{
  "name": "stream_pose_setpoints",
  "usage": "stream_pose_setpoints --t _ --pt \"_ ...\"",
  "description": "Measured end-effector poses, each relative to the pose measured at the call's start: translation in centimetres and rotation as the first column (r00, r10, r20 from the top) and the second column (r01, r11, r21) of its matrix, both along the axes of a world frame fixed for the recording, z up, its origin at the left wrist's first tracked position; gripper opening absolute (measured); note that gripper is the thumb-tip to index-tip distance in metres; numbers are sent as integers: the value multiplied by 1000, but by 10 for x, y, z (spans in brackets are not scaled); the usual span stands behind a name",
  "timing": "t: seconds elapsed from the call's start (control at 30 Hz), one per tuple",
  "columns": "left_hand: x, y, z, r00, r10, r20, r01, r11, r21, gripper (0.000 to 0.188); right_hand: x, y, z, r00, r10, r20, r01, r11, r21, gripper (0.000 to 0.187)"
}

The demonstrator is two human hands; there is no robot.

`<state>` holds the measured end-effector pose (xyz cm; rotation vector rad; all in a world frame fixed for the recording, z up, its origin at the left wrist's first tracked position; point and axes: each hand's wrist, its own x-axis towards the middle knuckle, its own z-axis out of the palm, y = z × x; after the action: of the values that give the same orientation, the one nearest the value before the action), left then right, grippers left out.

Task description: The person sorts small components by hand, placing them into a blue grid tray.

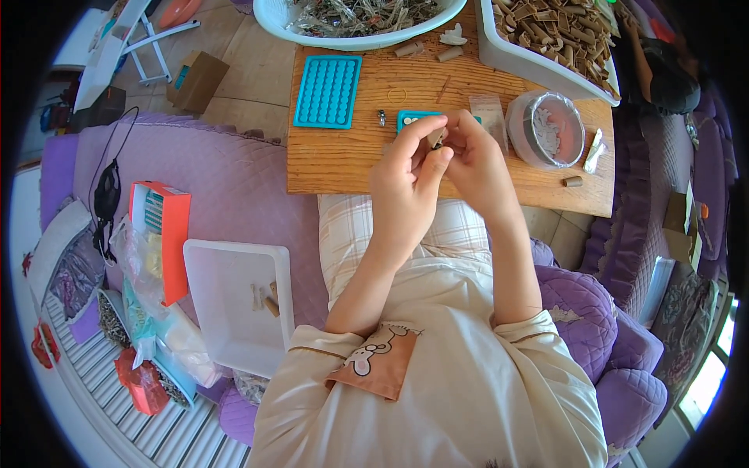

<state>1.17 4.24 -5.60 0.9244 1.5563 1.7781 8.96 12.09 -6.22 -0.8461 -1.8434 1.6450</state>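
Observation:
My left hand [407, 178] and my right hand [480, 165] meet above the wooden table [351, 168], fingertips pinched together. Between them is a small brown tube-like piece [435, 138] with something dark at its lower end. Fingers cover most of it. Just beyond the hands lies a small teal tray [409, 116] with pale round pieces in it, partly hidden. A small shiny metal piece [381, 117] rests left of the hands. On the right stands a clear round tub [516, 129] of whitish small parts. A short brown tube [573, 182] lies near the front edge.
A larger teal moulded tray [300, 109] lies at the table's left. Behind are a pale basin [351, 39] of tangled clear-and-metal parts and a white bin [538, 78] of brown pieces. A white tray [234, 312] and an orange box [178, 242] sit on the purple sofa.

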Motion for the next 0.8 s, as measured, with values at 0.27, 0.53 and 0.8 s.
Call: stream_pose_setpoints --t 0.27,0.53,0.8 --pt "-20 -8 -20 832 -110 543 114 993 27 29 42 62 -42 973 -205 110 193 975 107 17" --pt "-31 -21 -28 731 -162 663 189 981 31 35 37 45 -79 896 -332 294 164 864 477 21" --pt "-27 -28 -33 679 -184 710 200 978 62 34 31 40 -77 854 -309 420 104 890 444 28"
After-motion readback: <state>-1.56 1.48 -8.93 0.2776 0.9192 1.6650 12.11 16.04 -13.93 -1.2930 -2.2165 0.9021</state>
